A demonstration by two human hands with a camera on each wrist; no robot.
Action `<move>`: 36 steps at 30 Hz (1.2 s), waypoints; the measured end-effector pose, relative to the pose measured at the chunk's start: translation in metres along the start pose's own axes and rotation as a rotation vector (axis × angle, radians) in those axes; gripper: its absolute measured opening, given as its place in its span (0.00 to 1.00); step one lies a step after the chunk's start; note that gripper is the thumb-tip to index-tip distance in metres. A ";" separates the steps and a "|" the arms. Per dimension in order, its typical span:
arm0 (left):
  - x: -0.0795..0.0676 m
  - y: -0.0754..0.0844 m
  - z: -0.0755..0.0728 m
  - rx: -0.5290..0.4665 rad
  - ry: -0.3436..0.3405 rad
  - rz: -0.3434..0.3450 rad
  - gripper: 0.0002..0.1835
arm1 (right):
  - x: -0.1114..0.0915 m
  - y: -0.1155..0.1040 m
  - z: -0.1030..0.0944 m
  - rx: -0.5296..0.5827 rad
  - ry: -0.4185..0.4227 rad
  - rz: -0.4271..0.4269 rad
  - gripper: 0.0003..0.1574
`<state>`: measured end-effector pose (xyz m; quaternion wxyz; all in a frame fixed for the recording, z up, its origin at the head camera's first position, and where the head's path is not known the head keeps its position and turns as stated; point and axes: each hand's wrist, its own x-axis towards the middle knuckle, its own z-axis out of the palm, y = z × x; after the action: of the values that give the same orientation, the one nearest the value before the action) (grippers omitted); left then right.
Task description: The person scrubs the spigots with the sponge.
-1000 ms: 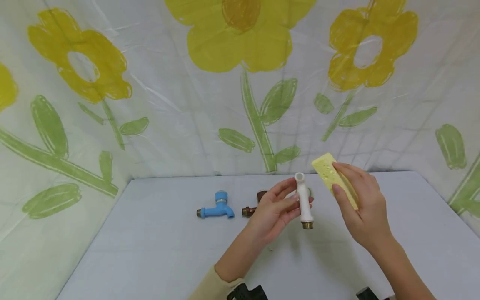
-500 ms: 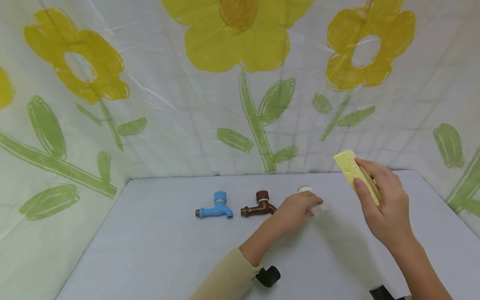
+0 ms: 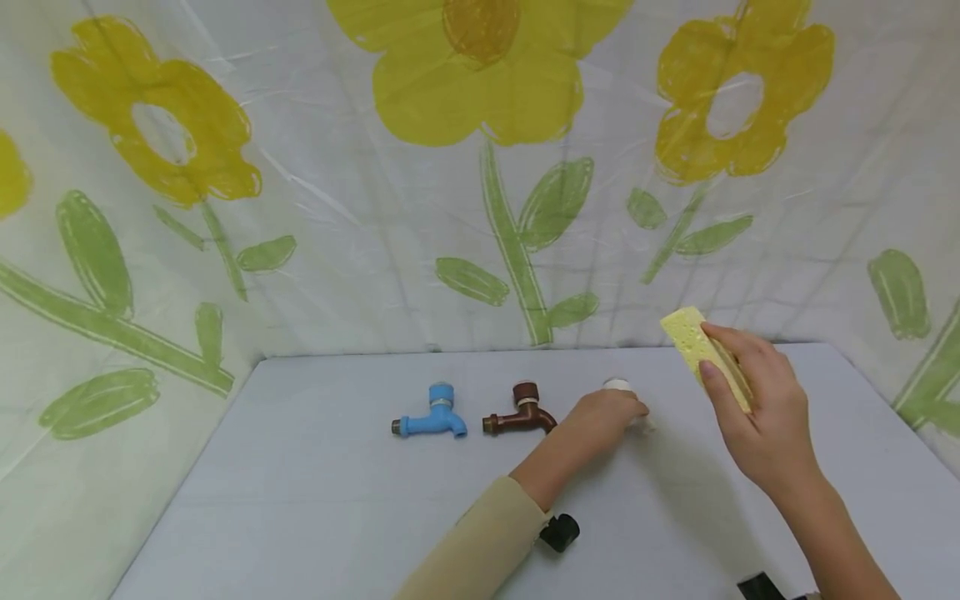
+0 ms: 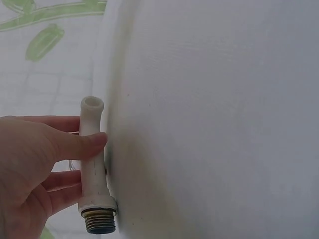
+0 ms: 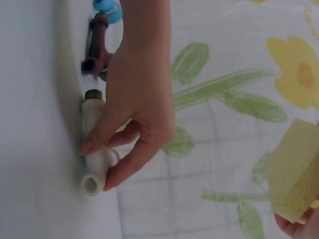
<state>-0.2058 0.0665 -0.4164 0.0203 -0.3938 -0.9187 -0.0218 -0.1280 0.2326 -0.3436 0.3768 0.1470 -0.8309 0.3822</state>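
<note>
In the left wrist view my left hand (image 4: 30, 169) holds a white tap (image 4: 93, 174) with a brass threaded end, thumb across its body and fingers behind. The head view shows that left hand (image 3: 596, 425) low at the table's right half, covering most of the tap; only its white cap (image 3: 617, 384) and spout tip show. My right hand (image 3: 765, 408) pinches a yellow sponge (image 3: 705, 354) above the table, to the right of the left hand. A corner of the sponge (image 5: 294, 169) appears in the right wrist view.
A brown tap (image 3: 525, 412) lies just left of the left hand, and a blue tap (image 3: 435, 417) farther left. All are on a white-covered table (image 3: 315, 500). Behind it hangs a flower-printed curtain (image 3: 337, 250).
My left hand has turned over and lowered the white tap to the table, right of the brown tap. My right hand has moved right with the sponge, away from the tap.
</note>
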 end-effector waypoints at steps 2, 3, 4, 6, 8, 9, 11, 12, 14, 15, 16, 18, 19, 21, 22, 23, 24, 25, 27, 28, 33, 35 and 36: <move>0.001 0.000 0.003 -0.006 0.000 -0.005 0.15 | 0.000 0.001 0.001 -0.002 -0.006 0.004 0.27; 0.001 0.000 0.003 -0.012 -0.003 -0.008 0.14 | 0.000 0.002 0.001 -0.003 -0.010 0.007 0.27; 0.002 0.000 0.004 -0.010 -0.008 -0.009 0.14 | 0.000 0.002 0.002 -0.004 -0.014 0.008 0.27; 0.002 0.000 0.005 -0.006 -0.012 -0.013 0.15 | -0.001 0.003 0.003 -0.010 -0.024 0.012 0.26; 0.002 0.000 0.006 0.005 -0.013 -0.017 0.17 | 0.000 0.004 0.004 -0.014 -0.030 0.012 0.26; 0.001 0.000 0.007 0.003 -0.014 -0.025 0.17 | 0.000 0.004 0.004 -0.016 -0.032 0.010 0.26; -0.001 -0.001 0.008 -0.001 -0.011 -0.032 0.18 | 0.000 0.004 0.005 -0.019 -0.034 0.007 0.26; -0.003 -0.001 0.008 -0.006 -0.010 -0.036 0.19 | -0.001 0.004 0.005 -0.020 -0.034 0.005 0.26; -0.008 -0.003 0.008 -0.004 0.002 -0.039 0.20 | -0.001 0.005 0.006 -0.022 -0.034 0.002 0.26; -0.011 -0.004 0.007 -0.004 0.013 -0.040 0.22 | -0.001 0.005 0.006 -0.023 -0.034 0.001 0.25; -0.014 -0.005 0.006 -0.001 0.029 -0.035 0.23 | -0.001 0.005 0.007 -0.024 -0.034 0.001 0.25; -0.022 -0.008 0.003 0.000 0.065 -0.020 0.24 | -0.002 0.005 0.007 -0.026 -0.035 0.001 0.25; -0.026 -0.011 0.002 -0.003 0.088 -0.011 0.24 | -0.002 0.005 0.007 -0.026 -0.036 0.001 0.25; -0.034 -0.015 0.000 -0.017 0.123 0.002 0.24 | -0.003 0.005 0.008 -0.028 -0.039 0.000 0.25; -0.038 -0.018 -0.002 -0.022 0.138 0.009 0.23 | -0.003 0.006 0.008 -0.028 -0.040 0.000 0.25; -0.043 -0.021 -0.003 -0.030 0.148 0.011 0.23 | -0.003 0.006 0.008 -0.028 -0.041 0.001 0.25; -0.047 -0.023 -0.005 -0.037 0.156 0.008 0.22 | -0.003 0.006 0.008 -0.029 -0.043 0.001 0.25; -0.052 -0.026 -0.007 -0.049 0.163 0.002 0.22 | -0.003 0.006 0.009 -0.031 -0.044 0.001 0.25; -0.062 -0.032 -0.012 -0.059 0.174 -0.013 0.21 | -0.003 0.007 0.009 -0.033 -0.045 0.003 0.25; -0.067 -0.035 -0.014 -0.063 0.187 -0.018 0.21 | -0.003 0.007 0.010 -0.031 -0.044 0.004 0.25; -0.091 -0.052 -0.022 -0.115 0.286 -0.064 0.19 | -0.003 0.008 0.013 -0.016 -0.041 0.004 0.26; -0.100 -0.060 -0.022 -0.177 0.316 -0.102 0.18 | -0.002 0.008 0.015 -0.012 -0.043 0.004 0.26; -0.104 -0.063 -0.022 -0.212 0.327 -0.125 0.18 | -0.002 0.008 0.016 -0.008 -0.045 0.007 0.26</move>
<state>-0.1793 -0.0535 -0.4012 0.1261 -0.3270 -0.9185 -0.1831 -0.1390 0.2260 -0.3560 0.3575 0.1511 -0.8412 0.3766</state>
